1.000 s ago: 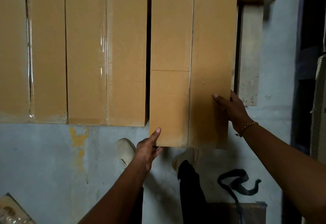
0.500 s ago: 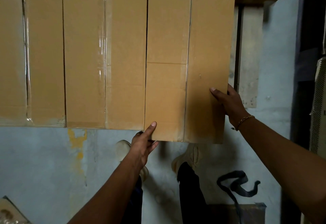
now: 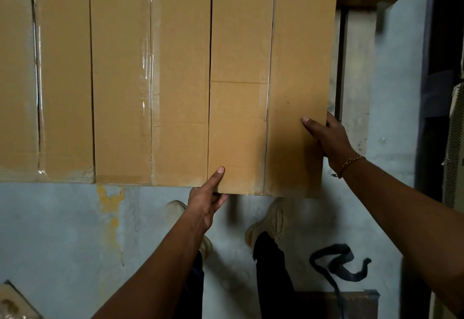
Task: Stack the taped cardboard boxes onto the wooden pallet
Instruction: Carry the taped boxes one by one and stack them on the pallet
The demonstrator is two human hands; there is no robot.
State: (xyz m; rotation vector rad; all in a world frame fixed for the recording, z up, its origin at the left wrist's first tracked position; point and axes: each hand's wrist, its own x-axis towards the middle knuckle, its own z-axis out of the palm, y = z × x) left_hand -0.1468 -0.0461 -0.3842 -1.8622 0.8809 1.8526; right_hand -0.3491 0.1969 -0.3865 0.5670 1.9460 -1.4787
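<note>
Head view: the taped cardboard box [image 3: 271, 80] fills the upper middle of the frame, its long left side touching the neighbouring box [image 3: 150, 80]. Its near end juts a little lower in the frame than the row. The far ends of all the boxes are cut off by the top edge.

The left hand [image 3: 206, 198] grips the box's near left corner, thumb flat on top and fingers curled under, where they are hidden. The right hand [image 3: 329, 137] clamps the right edge, thumb on top and fingers wrapped down the side, mostly out of sight. A bracelet [image 3: 349, 164] circles that wrist.

A pale wooden plank [image 3: 356, 80] shows just right of the box; whatever lies under the boxes is hidden. Below, on the grey floor [image 3: 62, 230], are blurred shoes [image 3: 271, 220] and a dark strap [image 3: 336, 266].
</note>
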